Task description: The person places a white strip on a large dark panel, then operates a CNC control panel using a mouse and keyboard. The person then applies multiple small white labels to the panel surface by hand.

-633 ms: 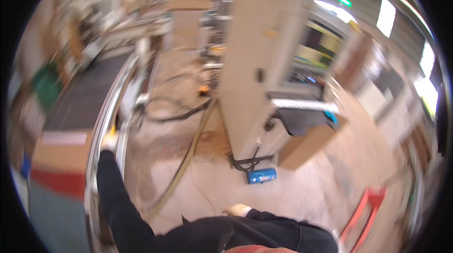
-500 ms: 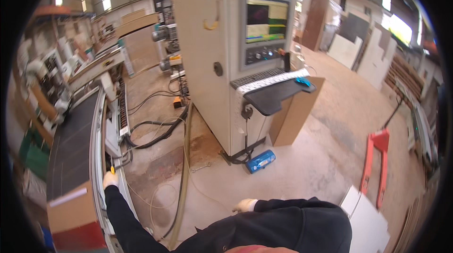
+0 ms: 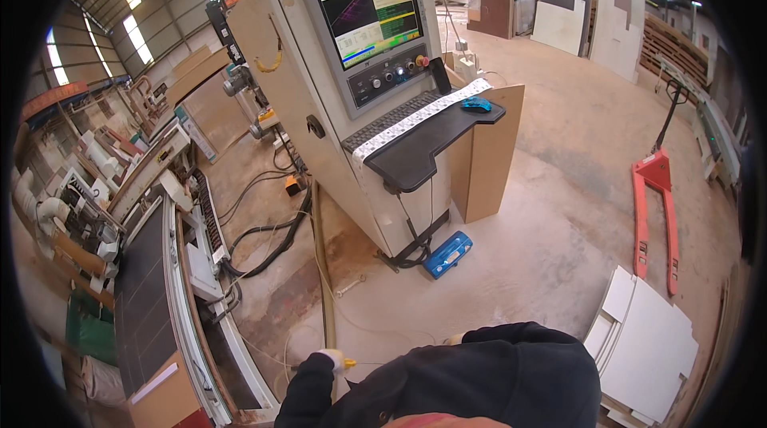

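My left hand (image 3: 330, 358), in a pale glove, is low in front of my body and closed round a small yellow object (image 3: 349, 363). Its kind I cannot make out. A thin line stretches from near the yellow object toward my right hand (image 3: 455, 339). Only a bit of that gloved hand shows past the dark sleeve, and its fingers are hidden. Beyond the left hand a thin pale hose (image 3: 286, 346) loops over the floor next to a thicker olive hose (image 3: 323, 268). To the left lies the long machine bed (image 3: 148, 284) with a dark top.
Ahead stands a control cabinet (image 3: 311, 188) with a lit screen (image 3: 371, 17), a keyboard (image 3: 399, 118) and a blue mouse (image 3: 477, 105) on its shelf. A blue case (image 3: 448, 255) and a wrench (image 3: 351, 285) lie on the floor. At right are a red pallet jack (image 3: 653, 172) and white boards (image 3: 651, 340).
My left hand has left the machine bed's edge and come right, in front of my body, with the yellow object in it. My right hand is now mostly hidden. The view has turned and tilted.
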`<action>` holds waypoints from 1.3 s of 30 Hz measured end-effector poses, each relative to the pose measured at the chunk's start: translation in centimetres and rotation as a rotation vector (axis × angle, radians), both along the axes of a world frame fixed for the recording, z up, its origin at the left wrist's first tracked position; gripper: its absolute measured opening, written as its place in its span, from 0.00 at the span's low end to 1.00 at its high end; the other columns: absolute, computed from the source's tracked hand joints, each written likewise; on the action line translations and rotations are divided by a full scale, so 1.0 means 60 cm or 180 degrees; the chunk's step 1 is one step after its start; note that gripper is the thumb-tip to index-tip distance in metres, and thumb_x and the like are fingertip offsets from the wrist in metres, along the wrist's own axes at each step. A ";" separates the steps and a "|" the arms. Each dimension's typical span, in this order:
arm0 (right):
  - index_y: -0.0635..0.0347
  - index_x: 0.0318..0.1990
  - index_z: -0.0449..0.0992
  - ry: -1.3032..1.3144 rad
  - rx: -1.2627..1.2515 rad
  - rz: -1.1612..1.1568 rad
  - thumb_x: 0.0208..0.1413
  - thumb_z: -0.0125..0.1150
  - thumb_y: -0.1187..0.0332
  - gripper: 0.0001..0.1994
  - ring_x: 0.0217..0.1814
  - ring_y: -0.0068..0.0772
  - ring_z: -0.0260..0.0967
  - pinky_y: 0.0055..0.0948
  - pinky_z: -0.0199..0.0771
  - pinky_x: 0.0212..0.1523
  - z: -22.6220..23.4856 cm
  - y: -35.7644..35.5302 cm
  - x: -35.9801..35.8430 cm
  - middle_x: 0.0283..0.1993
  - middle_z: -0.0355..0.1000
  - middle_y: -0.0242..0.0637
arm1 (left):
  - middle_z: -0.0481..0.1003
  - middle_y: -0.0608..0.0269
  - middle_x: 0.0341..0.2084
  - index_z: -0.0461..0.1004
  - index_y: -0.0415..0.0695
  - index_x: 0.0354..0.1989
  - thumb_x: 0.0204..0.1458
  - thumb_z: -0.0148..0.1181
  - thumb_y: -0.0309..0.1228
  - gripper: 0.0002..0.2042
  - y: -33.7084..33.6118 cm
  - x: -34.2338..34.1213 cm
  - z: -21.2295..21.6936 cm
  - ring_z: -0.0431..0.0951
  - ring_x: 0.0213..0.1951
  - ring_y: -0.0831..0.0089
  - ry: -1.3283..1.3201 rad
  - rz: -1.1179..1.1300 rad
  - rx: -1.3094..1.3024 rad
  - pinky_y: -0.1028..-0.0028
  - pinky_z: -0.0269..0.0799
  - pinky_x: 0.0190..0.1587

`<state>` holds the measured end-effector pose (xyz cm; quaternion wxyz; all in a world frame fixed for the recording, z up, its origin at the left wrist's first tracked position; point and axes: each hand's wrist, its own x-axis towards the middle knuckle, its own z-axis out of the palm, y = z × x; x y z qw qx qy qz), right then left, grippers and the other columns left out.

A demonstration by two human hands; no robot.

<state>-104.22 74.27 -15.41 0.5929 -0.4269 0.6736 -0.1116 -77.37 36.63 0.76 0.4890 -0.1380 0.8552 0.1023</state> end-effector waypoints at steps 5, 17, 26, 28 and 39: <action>0.57 0.58 0.81 0.0056 0.0258 -0.0173 0.65 0.55 0.49 0.24 0.69 0.46 0.70 0.43 0.65 0.67 -0.057 0.034 -0.026 0.63 0.76 0.49 | 0.79 0.60 0.20 0.84 0.40 0.31 0.40 0.78 0.47 0.21 0.067 -0.182 0.148 0.76 0.21 0.68 0.0029 0.0709 0.0226 0.63 0.72 0.28; 0.57 0.51 0.84 -0.0013 0.0196 -0.0170 0.59 0.57 0.43 0.27 0.60 0.50 0.77 0.45 0.74 0.57 0.042 0.027 -0.081 0.53 0.81 0.48 | 0.84 0.51 0.43 0.85 0.45 0.46 0.43 0.72 0.45 0.23 0.257 -0.426 0.263 0.85 0.45 0.55 -0.0186 -0.0749 -0.0528 0.58 0.80 0.47; 0.59 0.46 0.85 -0.0065 0.0204 -0.1286 0.56 0.62 0.60 0.16 0.40 0.39 0.82 0.40 0.81 0.41 0.020 0.062 -0.157 0.39 0.83 0.43 | 0.82 0.52 0.50 0.84 0.47 0.50 0.52 0.66 0.35 0.17 0.071 -0.230 0.038 0.83 0.51 0.53 -0.0652 -0.0566 -0.0841 0.53 0.79 0.50; 0.61 0.46 0.84 -0.0515 0.0232 -0.2135 0.56 0.60 0.68 0.13 0.32 0.34 0.80 0.36 0.80 0.34 0.025 0.081 -0.190 0.33 0.81 0.42 | 0.83 0.60 0.50 0.84 0.49 0.51 0.52 0.67 0.34 0.17 0.035 -0.179 -0.024 0.83 0.51 0.53 -0.2143 0.0800 -0.1192 0.43 0.76 0.53; 0.67 0.45 0.81 0.0398 -0.2474 -0.4317 0.57 0.51 0.79 0.13 0.27 0.23 0.72 0.26 0.74 0.30 0.352 0.097 -0.563 0.29 0.75 0.33 | 0.81 0.58 0.54 0.86 0.54 0.49 0.54 0.66 0.40 0.15 -0.047 -0.019 -0.097 0.82 0.55 0.53 -0.1314 0.1782 -0.0956 0.51 0.78 0.55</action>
